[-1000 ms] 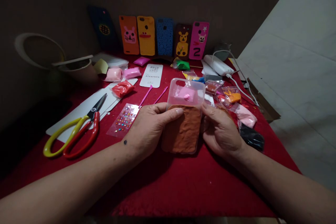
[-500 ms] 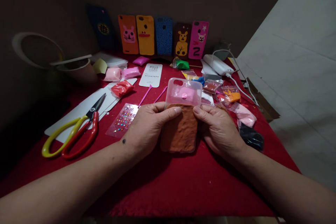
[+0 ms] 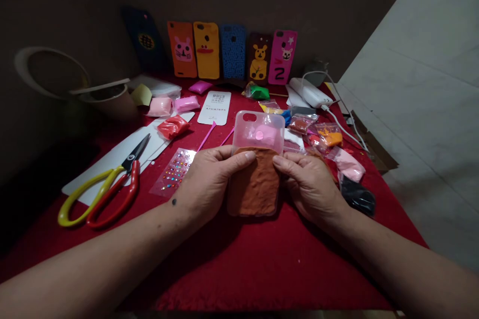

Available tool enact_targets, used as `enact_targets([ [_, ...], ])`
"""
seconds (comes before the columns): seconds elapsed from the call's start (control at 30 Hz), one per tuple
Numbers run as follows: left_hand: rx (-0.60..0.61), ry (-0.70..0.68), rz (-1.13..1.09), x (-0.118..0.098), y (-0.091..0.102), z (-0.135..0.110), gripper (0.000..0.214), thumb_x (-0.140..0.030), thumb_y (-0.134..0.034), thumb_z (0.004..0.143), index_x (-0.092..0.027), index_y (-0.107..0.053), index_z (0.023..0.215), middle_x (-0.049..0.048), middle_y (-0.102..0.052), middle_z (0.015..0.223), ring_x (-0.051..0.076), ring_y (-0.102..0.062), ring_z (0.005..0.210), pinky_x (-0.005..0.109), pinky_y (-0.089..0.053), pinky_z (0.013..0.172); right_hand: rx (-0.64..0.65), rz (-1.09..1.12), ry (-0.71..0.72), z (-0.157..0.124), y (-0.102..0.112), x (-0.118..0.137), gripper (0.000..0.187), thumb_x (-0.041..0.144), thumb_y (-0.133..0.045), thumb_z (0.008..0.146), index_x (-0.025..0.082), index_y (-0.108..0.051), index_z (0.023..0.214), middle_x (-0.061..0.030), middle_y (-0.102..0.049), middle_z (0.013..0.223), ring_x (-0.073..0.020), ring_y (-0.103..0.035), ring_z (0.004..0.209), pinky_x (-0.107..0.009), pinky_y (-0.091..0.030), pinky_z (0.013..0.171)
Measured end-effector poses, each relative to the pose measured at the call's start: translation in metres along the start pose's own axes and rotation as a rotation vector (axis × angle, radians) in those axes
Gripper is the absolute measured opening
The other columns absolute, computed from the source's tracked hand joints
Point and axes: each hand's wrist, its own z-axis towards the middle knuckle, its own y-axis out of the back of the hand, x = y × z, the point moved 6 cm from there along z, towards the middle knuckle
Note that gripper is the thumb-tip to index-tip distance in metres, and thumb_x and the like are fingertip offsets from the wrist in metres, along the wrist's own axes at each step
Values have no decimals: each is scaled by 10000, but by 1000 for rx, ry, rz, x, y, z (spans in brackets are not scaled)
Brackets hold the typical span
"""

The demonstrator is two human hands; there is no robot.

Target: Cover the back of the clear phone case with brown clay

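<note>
- Clear phone case (image 3: 258,132), its lower part spread with brown clay (image 3: 255,184), sits between both hands above the red table (image 3: 262,269).
- Left hand (image 3: 209,182) grips its left edge, thumb on the clay.
- Right hand (image 3: 310,184) clasps the right edge, thumb pressing likewise.

Craft clutter on a red cloth (image 3: 262,259)
Yellow-and-red scissors (image 3: 129,164) lie near left beside a gem sticker sheet (image 3: 172,172); a row of decorated phone cases (image 3: 232,52) stands along the far wall, clay packets (image 3: 172,126) scattered between, a white charger (image 3: 310,92) far right.
</note>
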Motion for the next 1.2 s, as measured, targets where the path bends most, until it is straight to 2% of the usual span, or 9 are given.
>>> enact_targets([
  [0.2, 5, -4, -22, 0, -1, 1, 274, -344, -765, 734, -136, -724, 908, 103, -739, 921, 214, -681, 786, 344, -530, 763, 12, 20, 8, 2, -1, 0, 120, 323, -709, 788, 224, -720, 721, -17, -714, 759, -173, -634, 710, -358, -499, 777],
  [0.3, 15, -1, -26, 1, 0, 1, 243, -323, -753, 749, -140, -730, 908, 91, -743, 898, 197, -678, 779, 313, -527, 740, 18, 67, 19, 2, -3, 3, 95, 292, -690, 784, 234, -738, 726, -22, -724, 771, -201, -658, 771, -369, -502, 800],
  [0.43, 6, 2, -15, 1, 2, -1, 258, -345, -758, 744, -141, -729, 900, 90, -742, 912, 195, -675, 766, 306, -523, 715, -9, 94, 75, 1, -3, 7, 158, 368, -655, 803, 274, -734, 704, -4, -728, 751, -219, -670, 852, -372, -511, 808],
  [0.53, 0, 5, -15, 2, 3, 0, 271, -348, -760, 737, -136, -723, 902, 94, -740, 914, 206, -677, 773, 313, -525, 715, 17, 79, 77, 1, -4, 8, 154, 374, -658, 796, 260, -746, 743, -14, -742, 780, -236, -676, 892, -386, -508, 830],
  [0.67, 10, -12, -20, 1, 1, 1, 247, -320, -745, 751, -137, -728, 916, 90, -743, 888, 201, -679, 768, 304, -526, 713, 71, 33, 18, 1, -5, 4, 113, 309, -703, 770, 219, -750, 820, -38, -751, 829, -226, -685, 813, -389, -511, 811],
  [0.83, 60, 1, -76, 1, -4, 1, 255, -323, -734, 775, -148, -732, 959, 90, -745, 915, 188, -683, 775, 302, -525, 747, 41, 12, -3, 1, 1, 0, 48, 255, -743, 749, 212, -725, 760, -21, -734, 782, -160, -649, 679, -334, -510, 718],
  [0.93, 86, -7, -83, 1, -5, 2, 263, -332, -738, 776, -156, -729, 971, 87, -743, 947, 185, -685, 804, 301, -522, 777, 55, 19, 5, 2, 0, 0, 31, 240, -720, 777, 212, -726, 766, -21, -733, 775, -153, -649, 681, -318, -509, 706],
  [1.07, 39, -13, -71, 1, -2, 3, 236, -286, -760, 747, -156, -727, 941, 78, -747, 928, 183, -683, 779, 312, -527, 774, 86, 38, 11, 0, -5, 3, 75, 257, -717, 779, 211, -738, 834, -36, -749, 826, -176, -674, 717, -350, -518, 756],
  [1.2, 59, -37, -48, 0, -4, 1, 194, -280, -768, 741, -164, -739, 894, 49, -748, 859, 148, -672, 730, 256, -519, 720, 78, 73, 5, -1, -7, 3, 133, 254, -749, 742, 215, -733, 869, -28, -755, 858, -180, -687, 761, -355, -524, 799],
])
